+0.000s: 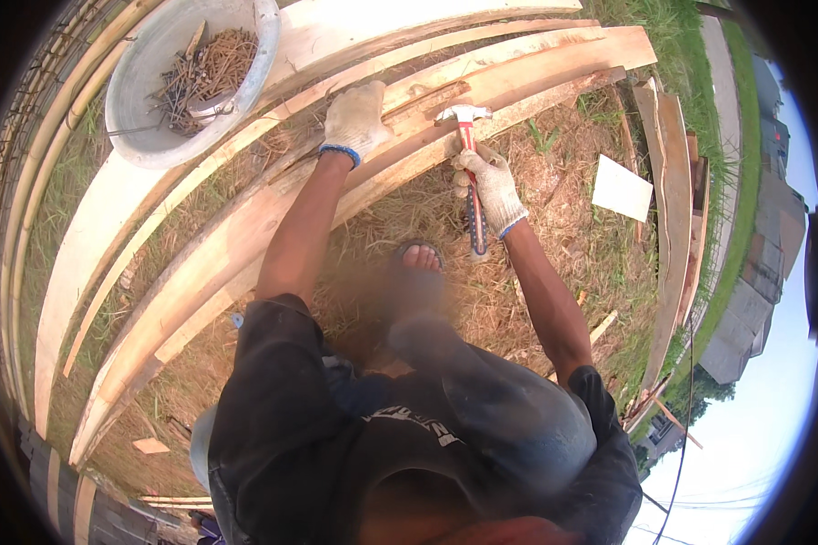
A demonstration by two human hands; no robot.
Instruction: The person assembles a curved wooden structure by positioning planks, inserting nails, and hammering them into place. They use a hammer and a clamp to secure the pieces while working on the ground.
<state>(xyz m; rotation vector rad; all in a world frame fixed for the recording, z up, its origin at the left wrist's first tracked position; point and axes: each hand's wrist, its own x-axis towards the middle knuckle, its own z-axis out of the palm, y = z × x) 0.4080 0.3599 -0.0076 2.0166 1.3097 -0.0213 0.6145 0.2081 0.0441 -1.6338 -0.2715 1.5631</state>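
Observation:
My right hand (493,188), in a pale knit work glove with a blue cuff, is closed round the dark handle of a claw hammer (466,127). The hammer's light metal head points away from me, over the near edge of a long wooden plank (536,64). On the planks to the left rests my left hand (354,120), gloved the same way, its fingers curled and partly hidden. A thin brown wooden strip (427,98) runs along the plank beside that hand. What the left fingers grip cannot be made out.
A grey basin (139,109) of rusty nails (214,73) stands on boards at the far left. More long boards (82,263) curve alongside. On the grassy ground lie a pale square piece (622,189) and wood scraps. Stacked boards (671,200) stand at the right. My sandaled foot (422,258) is below the planks.

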